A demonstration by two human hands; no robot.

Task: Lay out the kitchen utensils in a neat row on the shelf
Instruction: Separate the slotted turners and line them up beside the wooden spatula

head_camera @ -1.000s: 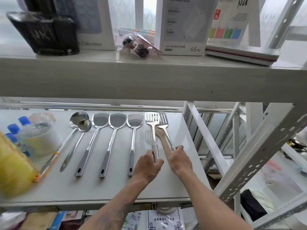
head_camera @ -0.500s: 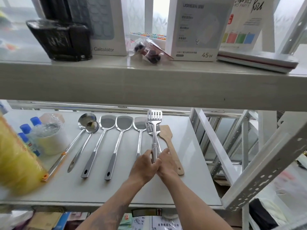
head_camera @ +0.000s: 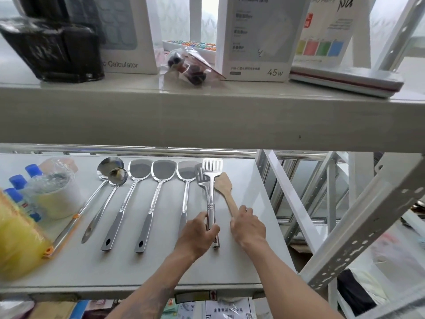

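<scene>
A person's left hand (head_camera: 197,233) was closed around the handle of a slotted turner (head_camera: 211,180) on the white shelf (head_camera: 241,261), its head pointing away toward the back rail. A second slotted turner (head_camera: 200,177) lay partly under it, just left of its head. The right hand (head_camera: 247,227), just to the right of the left one, had its fingers curled over the handle end of a wooden spatula (head_camera: 224,185), whose blade sat beside the held turner's head; whether the grip was tight could not be told. To the left of the left hand, three steel spatulas (head_camera: 161,178) lay side by side, handles toward the person, and beyond them two ladles (head_camera: 112,173) with overlapping bowls. Farther left stood a roll of tape (head_camera: 55,196) and blue-capped bottles (head_camera: 19,187).
</scene>
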